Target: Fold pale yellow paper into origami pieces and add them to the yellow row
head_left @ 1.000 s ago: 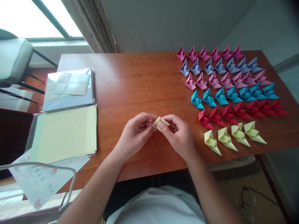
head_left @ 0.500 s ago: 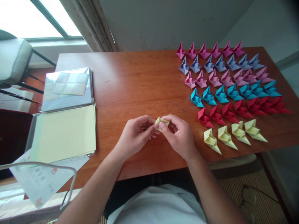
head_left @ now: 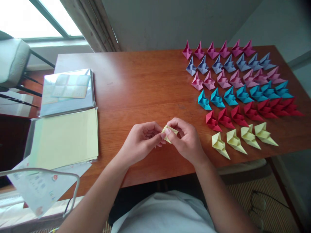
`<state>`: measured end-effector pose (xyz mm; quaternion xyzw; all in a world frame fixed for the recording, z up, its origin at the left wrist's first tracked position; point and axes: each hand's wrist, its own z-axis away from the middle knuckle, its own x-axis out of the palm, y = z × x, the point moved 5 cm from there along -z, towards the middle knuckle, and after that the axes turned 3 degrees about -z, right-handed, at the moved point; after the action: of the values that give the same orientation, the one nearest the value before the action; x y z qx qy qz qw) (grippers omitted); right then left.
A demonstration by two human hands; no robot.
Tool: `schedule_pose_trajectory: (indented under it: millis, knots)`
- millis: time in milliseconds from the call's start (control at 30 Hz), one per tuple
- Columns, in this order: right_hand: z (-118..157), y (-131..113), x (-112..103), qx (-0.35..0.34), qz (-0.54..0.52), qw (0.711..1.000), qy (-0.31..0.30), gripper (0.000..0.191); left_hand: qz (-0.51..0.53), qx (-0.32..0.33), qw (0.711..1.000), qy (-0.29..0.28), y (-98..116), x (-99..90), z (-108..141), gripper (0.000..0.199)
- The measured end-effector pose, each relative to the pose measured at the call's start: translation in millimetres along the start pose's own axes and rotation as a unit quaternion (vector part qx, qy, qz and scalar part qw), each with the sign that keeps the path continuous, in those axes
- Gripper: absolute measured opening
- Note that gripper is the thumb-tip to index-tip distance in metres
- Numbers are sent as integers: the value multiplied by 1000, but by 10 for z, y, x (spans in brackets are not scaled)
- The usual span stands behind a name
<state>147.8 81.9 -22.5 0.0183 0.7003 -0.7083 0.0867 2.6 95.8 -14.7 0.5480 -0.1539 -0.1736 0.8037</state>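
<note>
A small folded piece of yellow paper (head_left: 173,130) is pinched between both hands above the wooden table (head_left: 136,87). My left hand (head_left: 143,139) grips its left corner with thumb and fingers. From the other side, my right hand (head_left: 186,139) presses its thumb on the paper's face, with the fingers behind. Part of the paper is hidden by the thumbs. To the right of my right hand stand several finished yellow origami pieces (head_left: 234,142) in a row, with pointed tips. Beyond them is a row of red origami pieces (head_left: 239,116).
Farther back lie rows of blue (head_left: 230,96), pink (head_left: 223,79), lavender (head_left: 229,63) and magenta origami pieces (head_left: 224,50). At left, yellow paper sheets (head_left: 70,136) rest below a plastic-covered folder (head_left: 68,105). A metal frame (head_left: 43,169) stands at the front left, a chair (head_left: 14,61) beyond the table.
The yellow paper has tilted slightly between my fingers, and my right thumb lies a little lower across it. The view has shifted slightly. Both hands keep their hold.
</note>
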Motion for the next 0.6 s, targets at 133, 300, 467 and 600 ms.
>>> schedule_pose_trajectory:
  millis: [133,300,467,600]
  knots:
    - [-2,15,-18,4,-20,1000,1,14,-3,-6,1000,-25,-8,29,-3,26]
    - [-15,19,7,11,-48,999,-8,13,-9,6,1000,-5,-15,-3,-19,26]
    - [-9,9,15,7,-18,1000,7,16,-3,4,1000,1,-29,-12,-18,22]
    - [2,1,-9,-4,-10,1000,7,20,-12,-1,1000,-17,-25,25,-9,20]
